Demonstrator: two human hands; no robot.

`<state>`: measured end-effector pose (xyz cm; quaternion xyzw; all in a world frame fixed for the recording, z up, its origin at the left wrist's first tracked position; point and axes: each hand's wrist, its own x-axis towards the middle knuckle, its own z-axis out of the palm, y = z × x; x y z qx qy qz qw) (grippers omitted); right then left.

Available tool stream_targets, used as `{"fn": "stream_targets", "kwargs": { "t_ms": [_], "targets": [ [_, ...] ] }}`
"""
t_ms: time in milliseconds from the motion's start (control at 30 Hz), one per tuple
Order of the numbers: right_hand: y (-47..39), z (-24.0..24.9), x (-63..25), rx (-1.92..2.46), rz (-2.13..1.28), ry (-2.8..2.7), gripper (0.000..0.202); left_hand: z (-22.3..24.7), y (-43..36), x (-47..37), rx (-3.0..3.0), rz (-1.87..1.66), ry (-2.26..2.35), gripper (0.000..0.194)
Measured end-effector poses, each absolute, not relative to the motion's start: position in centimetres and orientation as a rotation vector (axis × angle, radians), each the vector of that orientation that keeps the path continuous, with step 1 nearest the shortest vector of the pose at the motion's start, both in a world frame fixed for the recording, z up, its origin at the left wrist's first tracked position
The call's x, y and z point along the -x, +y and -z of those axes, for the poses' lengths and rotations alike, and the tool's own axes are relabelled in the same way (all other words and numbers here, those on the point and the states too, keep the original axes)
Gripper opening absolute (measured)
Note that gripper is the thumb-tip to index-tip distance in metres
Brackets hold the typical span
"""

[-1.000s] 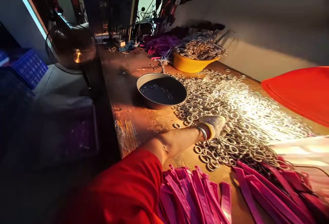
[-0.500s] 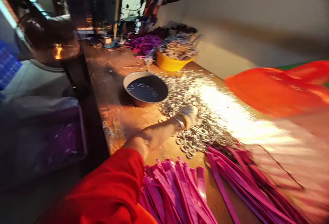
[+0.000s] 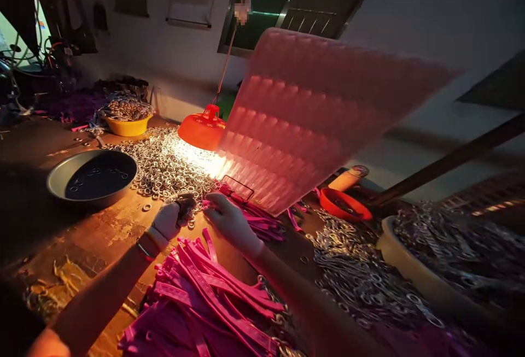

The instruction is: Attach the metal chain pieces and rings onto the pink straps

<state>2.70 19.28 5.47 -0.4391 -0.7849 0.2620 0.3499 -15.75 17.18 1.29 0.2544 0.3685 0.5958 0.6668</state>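
Observation:
My left hand (image 3: 174,219), in a pale glove with dark fingertips and a bracelet at the wrist, is curled closed around metal rings at the near edge of a heap of metal rings (image 3: 172,168). Just right of it, my gloved right hand (image 3: 233,224) pinches the end of a pink strap, of which only a small bit shows at the fingertips. Behind the right hand lies a bundle of pink straps (image 3: 262,223), partly covered by the hand. A larger pile of pink straps (image 3: 205,297) spreads between my forearms.
A dark round pan (image 3: 92,179) with several rings stands left. Behind it is a filled yellow bowl (image 3: 129,126). A red lamp (image 3: 203,127) hangs low before a pink translucent sheet (image 3: 295,122). Rightward are a red bowl (image 3: 344,204), metal clips (image 3: 356,269) and a large filled basin (image 3: 406,258).
The view has swung right, bringing the lamp, sheet and basin into sight. My left hand has drawn back from the ring heap to its near edge, and my right hand has appeared beside it.

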Motion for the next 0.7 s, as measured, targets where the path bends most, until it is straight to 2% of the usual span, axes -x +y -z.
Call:
{"fn": "stream_targets", "kwargs": {
  "t_ms": [67,200,267,367,467,600,700],
  "targets": [
    [20.0,-5.9,-0.8,1.125,-0.647,-2.072,0.031,-1.4,16.4,15.3,-0.628,-1.379,0.828,0.034],
    [20.4,-5.8,1.3,1.012,-0.576,-2.240,0.025,-1.6,16.2,14.9,-0.665,-1.424,0.812,0.015],
    [20.5,-5.7,1.8,1.003,-0.538,-2.228,0.025,-1.6,16.7,15.6,-0.635,-1.420,0.795,0.017],
    [21.2,-5.7,1.9,1.049,-0.723,-1.973,0.022,-1.5,18.1,17.5,-0.503,-1.411,0.759,0.026],
    [22.1,-6.0,1.6,1.083,-0.947,-1.775,0.023,-0.9,19.9,19.4,-0.326,-1.353,0.707,0.019],
    [22.5,-6.0,1.1,1.099,-1.064,-1.741,0.035,0.5,22.0,20.6,-0.100,-1.277,0.603,0.026],
    [22.5,-5.5,1.0,1.095,-1.073,-1.734,0.039,1.4,23.2,20.9,0.040,-1.302,0.557,0.022]
  ]
}}
